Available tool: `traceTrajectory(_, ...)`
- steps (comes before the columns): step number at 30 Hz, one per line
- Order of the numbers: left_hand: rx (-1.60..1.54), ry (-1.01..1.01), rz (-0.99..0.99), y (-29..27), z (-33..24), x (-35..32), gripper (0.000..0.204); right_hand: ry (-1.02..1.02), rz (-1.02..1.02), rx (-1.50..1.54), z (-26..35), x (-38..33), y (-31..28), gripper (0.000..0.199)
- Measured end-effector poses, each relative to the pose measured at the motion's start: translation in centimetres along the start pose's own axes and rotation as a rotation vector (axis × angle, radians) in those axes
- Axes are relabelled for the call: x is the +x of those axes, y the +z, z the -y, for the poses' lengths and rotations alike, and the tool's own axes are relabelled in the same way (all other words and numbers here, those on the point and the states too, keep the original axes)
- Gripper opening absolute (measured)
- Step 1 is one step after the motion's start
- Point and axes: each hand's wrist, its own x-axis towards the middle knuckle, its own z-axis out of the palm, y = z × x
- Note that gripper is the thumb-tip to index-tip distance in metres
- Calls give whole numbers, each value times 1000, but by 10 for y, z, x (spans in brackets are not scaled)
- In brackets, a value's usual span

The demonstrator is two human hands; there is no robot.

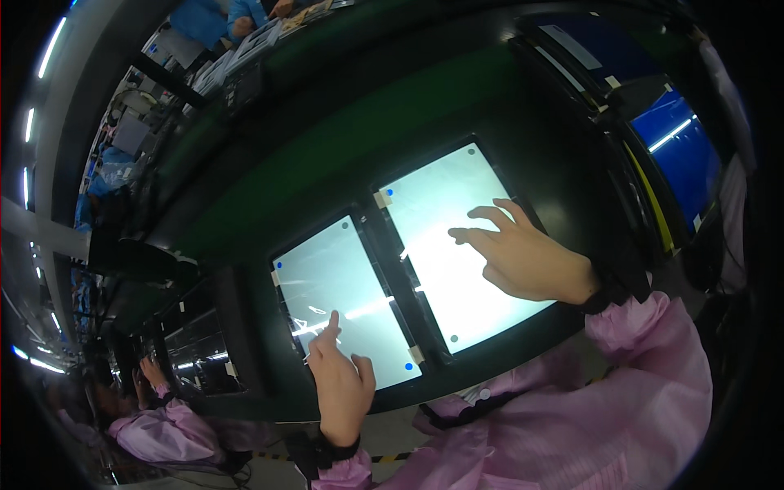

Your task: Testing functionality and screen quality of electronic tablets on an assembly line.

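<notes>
Two lit tablet screens lie side by side on the dark bench, both glowing white with small coloured dots near their corners. Over the lower part of the left tablet (347, 269) is my left hand (340, 384), its index finger stretched out and the others partly bent. My right hand (523, 257) is above the right tablet (441, 196), fingers spread and slightly curved, holding nothing. Whether the fingertips touch the glass I cannot tell. Beige tape tabs stick to the tablets' edges. Both my arms have pink sleeves with black wristbands.
Blue-faced panels (678, 155) and dark trays stand at the right of the bench. To the left, a co-worker in a pink sleeve (167, 429) reaches toward a dark panel (204, 343). People in blue work beyond the bench's far side. A grey frame post (49, 229) rises at far left.
</notes>
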Motion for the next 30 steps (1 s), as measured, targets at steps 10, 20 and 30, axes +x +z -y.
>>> traceTrajectory(10, -57, -29, -223, -4, 12, 11, 51, 6, -122, 149, -10, 14, -7, 37)
traceTrajectory(20, -379, -348, -631, 5, 31, -27, 46, -157, -101, -62, -33, 92, 34, 33)
traceTrajectory(30, -531, -423, -766, 24, 51, -57, 41, 72, 127, 12, 4, -25, -16, 54)
